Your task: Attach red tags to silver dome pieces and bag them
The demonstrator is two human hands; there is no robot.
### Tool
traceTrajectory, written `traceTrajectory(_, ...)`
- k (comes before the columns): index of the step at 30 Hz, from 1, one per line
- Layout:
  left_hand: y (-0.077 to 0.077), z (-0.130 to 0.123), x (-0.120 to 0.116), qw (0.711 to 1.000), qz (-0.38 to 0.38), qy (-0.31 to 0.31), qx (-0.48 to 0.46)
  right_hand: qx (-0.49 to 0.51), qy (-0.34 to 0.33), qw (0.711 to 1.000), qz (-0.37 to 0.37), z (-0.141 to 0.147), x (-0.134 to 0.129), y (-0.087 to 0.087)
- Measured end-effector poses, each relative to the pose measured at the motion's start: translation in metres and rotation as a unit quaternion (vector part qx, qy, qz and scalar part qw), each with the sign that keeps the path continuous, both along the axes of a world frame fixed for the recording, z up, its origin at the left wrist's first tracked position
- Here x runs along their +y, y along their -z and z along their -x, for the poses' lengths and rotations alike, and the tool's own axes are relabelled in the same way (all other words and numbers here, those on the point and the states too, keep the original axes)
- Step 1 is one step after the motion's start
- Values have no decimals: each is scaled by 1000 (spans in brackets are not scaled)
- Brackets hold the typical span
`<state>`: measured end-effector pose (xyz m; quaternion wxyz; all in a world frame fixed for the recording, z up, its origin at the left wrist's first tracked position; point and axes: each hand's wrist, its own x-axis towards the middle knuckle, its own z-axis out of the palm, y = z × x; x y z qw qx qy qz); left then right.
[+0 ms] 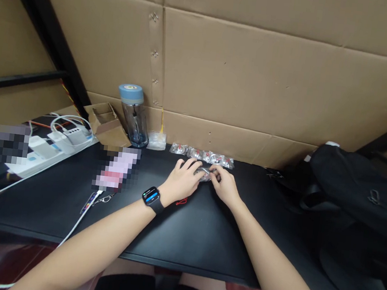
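At the middle of the black desktop (199, 240), both my hands meet on a small clear plastic packet (205, 174) with something dark or silvery inside. My left hand (182, 180), wearing a black smartwatch (152, 197) on the wrist, grips its left side with bent fingers. From the right, my right hand (224, 184) pinches the other end between thumb and fingers. My fingers cover part of the packet. A red cord (182, 202) lies below my left hand. Just beyond my hands, several similar clear packets (195, 154) with silvery round items and red bits form a row.
A blue-lidded bottle (134, 116) stands at the back left, between an open cardboard box (108, 125) and a pale clear pouch (157, 141). A white power strip (47, 155) with cables sits farther left. A black backpack (349, 201) fills the right. Cardboard panels (257, 87) rise behind.
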<state>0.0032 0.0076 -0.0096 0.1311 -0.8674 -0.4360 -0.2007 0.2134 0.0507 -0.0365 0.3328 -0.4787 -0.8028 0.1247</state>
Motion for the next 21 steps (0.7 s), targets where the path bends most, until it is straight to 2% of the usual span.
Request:
traceTrajectory(8, 12, -1, 4, 1000, -14, -2, 18, -136, 13, 989, -59, 0, -4, 0)
traceTrajectory(12, 12, -2, 4, 1000, -10, -1, 17, -208, 9, 977, -48, -1, -8, -3)
traceTrajectory(16, 13, -2, 4, 1000, 0, 6, 12, -215, -14, 976, -22, -2, -7, -3)
traceTrajectory(21, 14, -2, 7, 1000, 13, 9, -1, -195, -30, 980, -26, -3, -6, -5)
